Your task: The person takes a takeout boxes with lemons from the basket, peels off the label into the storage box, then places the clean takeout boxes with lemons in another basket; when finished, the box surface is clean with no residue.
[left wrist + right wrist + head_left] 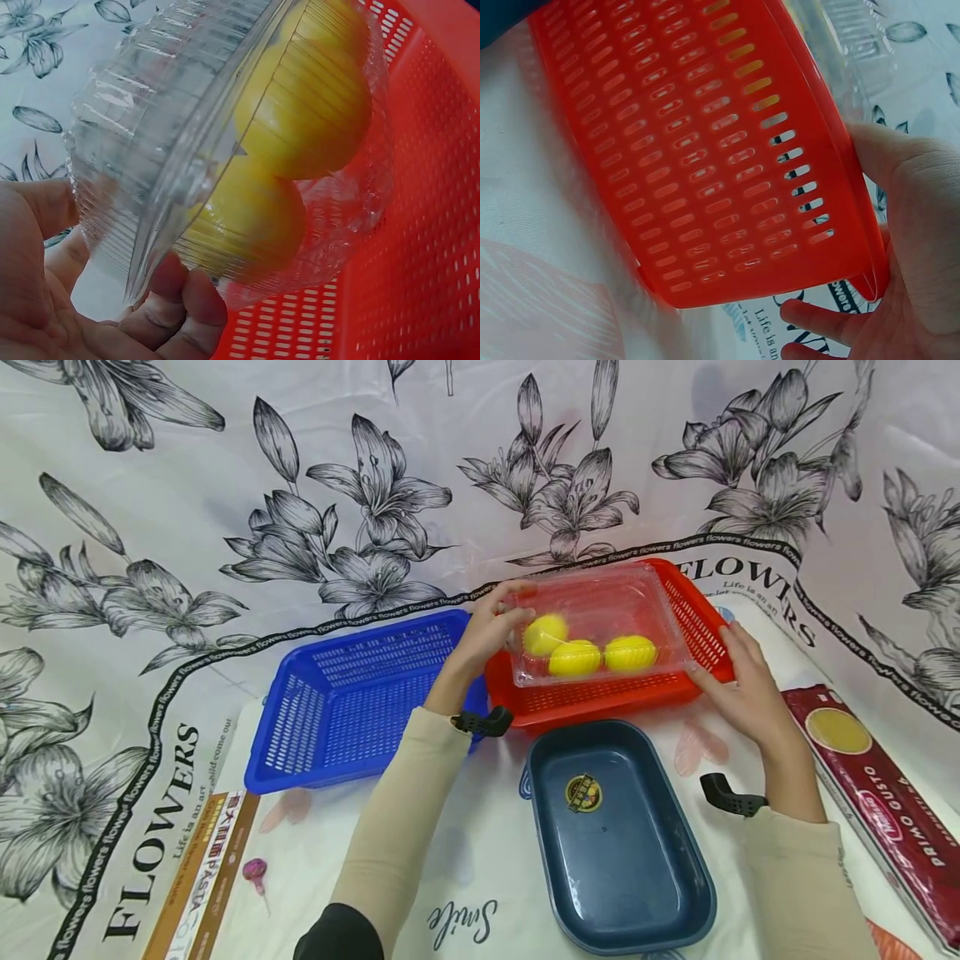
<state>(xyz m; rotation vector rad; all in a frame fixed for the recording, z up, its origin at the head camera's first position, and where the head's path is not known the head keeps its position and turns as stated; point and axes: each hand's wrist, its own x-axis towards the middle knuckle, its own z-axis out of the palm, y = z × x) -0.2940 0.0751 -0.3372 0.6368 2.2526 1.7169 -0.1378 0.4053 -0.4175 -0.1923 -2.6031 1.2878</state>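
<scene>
In the head view, a clear plastic clamshell box (600, 597) with three yellow lemons (575, 657) lies tilted over the red basket (600, 706). My left hand (489, 631) grips the box by its left end; the left wrist view shows fingers on both sides of its rim. At the basket's right end is my right hand (746, 689), fingers spread and straight. Its thumb (881, 150) reaches the basket's rim beside the box, while two other fingers (821, 319) stick out past the corner. Whether that thumb also touches the box, I cannot tell.
A blue basket (322, 652) stands left of the red one, and a dark blue tray (607, 860) in front. Along the right edge lies a dark red pasta package (862, 785). At left are a brown pasta package (202, 877) and a small purple lollipop (256, 870).
</scene>
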